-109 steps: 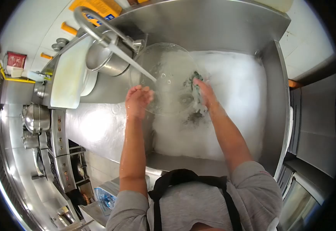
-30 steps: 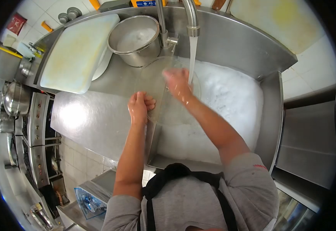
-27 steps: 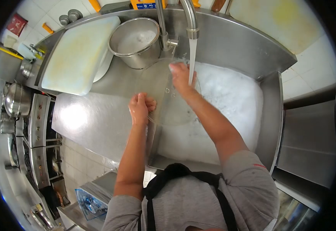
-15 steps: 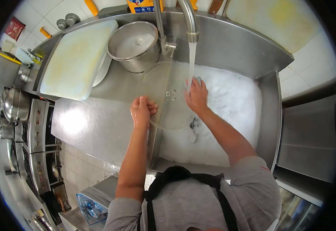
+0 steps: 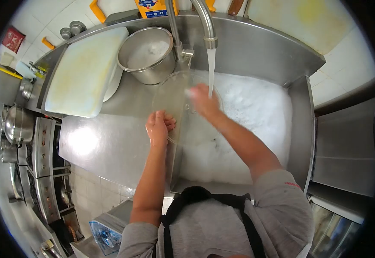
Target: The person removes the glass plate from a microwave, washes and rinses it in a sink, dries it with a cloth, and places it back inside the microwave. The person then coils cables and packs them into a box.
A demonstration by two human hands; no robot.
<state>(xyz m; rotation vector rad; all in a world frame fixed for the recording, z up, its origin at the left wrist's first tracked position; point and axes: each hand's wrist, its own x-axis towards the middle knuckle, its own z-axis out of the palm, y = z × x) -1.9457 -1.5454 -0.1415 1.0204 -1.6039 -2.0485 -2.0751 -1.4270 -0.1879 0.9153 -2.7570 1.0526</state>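
A round transparent lid [image 5: 174, 92] lies tilted over the divide between the steel counter and the sink full of suds [image 5: 256, 116]. My left hand [image 5: 159, 125] is closed on the lid's left rim, thumb on top. Over the upper middle of the lid is my right hand [image 5: 202, 99], smeared by motion, with something pale at its fingertips that I cannot make out. Water from the curved faucet [image 5: 210, 42] runs down right beside my right hand. Small clear bubbles or drops show on the lid.
Left of the faucet stands a steel pot [image 5: 146, 56] with suds inside. A white cutting board [image 5: 84, 71] leans on the counter's left end over a white container. Another board [image 5: 301, 23] stands behind the sink. A stove [image 5: 45, 167] is at far left.
My right hand has moved from the dark-green scrubbing material at the lid's right side to its upper middle, swinging to and fro. My left hand keeps its grip. The view has shifted.
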